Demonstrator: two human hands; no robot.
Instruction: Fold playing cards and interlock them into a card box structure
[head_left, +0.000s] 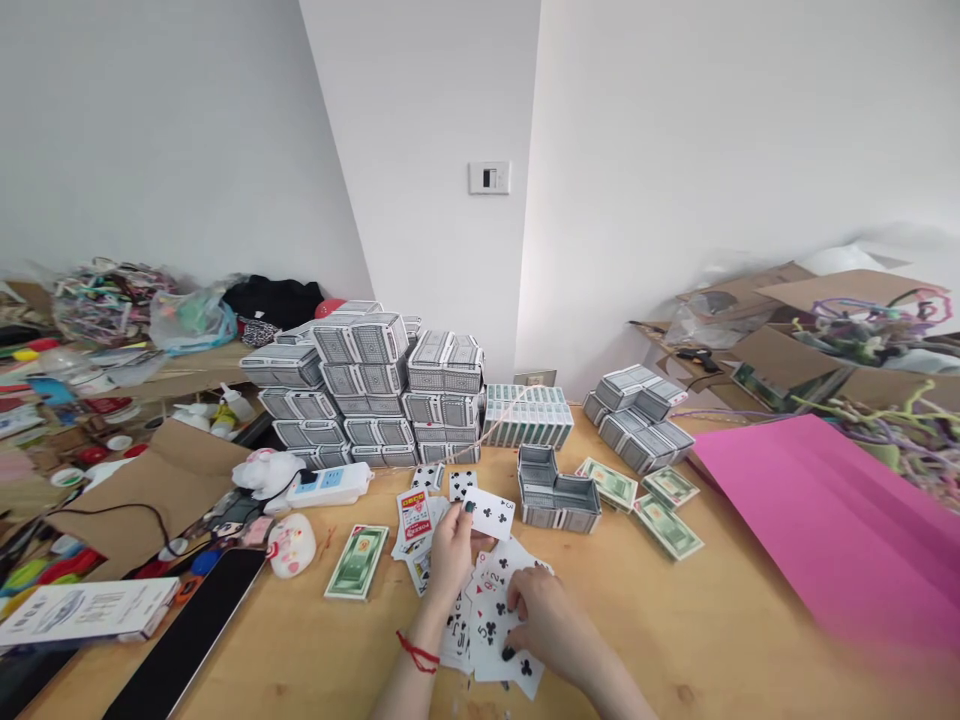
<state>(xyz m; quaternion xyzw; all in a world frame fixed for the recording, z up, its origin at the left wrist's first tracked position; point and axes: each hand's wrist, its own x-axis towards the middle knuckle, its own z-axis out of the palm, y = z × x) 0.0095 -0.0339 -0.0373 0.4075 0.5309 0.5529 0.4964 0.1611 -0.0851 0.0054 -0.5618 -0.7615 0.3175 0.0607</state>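
Observation:
My left hand, with a red string round its wrist, is closed on a single playing card, a three of clubs, held up above the wooden table. My right hand lies over a loose spread of face-up cards, its fingers curled down onto them. More cards lie just beyond the hands, two black-suit cards and a red-and-white joker-style card. A green card pack lies flat to the left.
Stacks of wrapped grey card packs stand behind, with more at the right. An open grey box and green packs lie nearby. A pink sheet covers the right. Cardboard, a white device and clutter fill the left.

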